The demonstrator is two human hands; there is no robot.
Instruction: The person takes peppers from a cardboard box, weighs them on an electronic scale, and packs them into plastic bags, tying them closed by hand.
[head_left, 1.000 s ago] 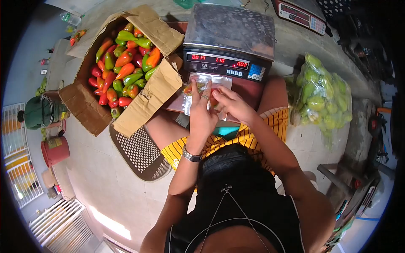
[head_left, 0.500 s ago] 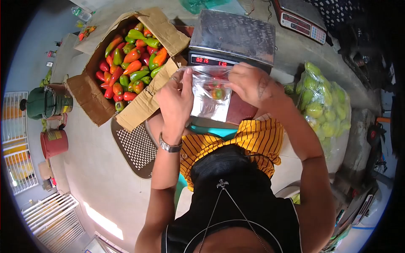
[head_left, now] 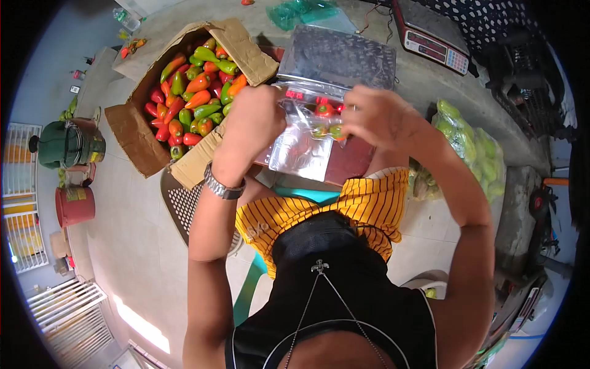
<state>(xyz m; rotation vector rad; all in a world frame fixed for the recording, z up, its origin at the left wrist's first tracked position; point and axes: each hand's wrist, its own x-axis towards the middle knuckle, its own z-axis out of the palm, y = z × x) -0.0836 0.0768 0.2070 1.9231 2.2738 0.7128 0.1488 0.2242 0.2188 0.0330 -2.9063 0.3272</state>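
A clear plastic bag [head_left: 307, 111] hangs stretched between my two hands, in front of the scale's lit display. Several red and green peppers [head_left: 324, 111] show through it, toward its right side. My left hand [head_left: 257, 123] is closed on the bag's left edge. At the right edge, my right hand [head_left: 376, 117] pinches the plastic with bent fingers, slightly blurred. Below the bag, a stack of silvery clear bags [head_left: 299, 154] lies on a dark red board [head_left: 350, 161]. Behind my hands stands the digital scale [head_left: 338, 55], its metal plate bare.
An open cardboard box [head_left: 136, 135] full of red, orange and green peppers is at the left. A perforated brown stool [head_left: 184, 206] is below it. Bagged green vegetables [head_left: 473, 150] lie at the right. A second scale [head_left: 433, 46] stands at the upper right.
Both hands, first close together over the stacked bags, have moved apart and now stretch a bag between them. Since half a second ago, the peppers in it have shifted upward and right.
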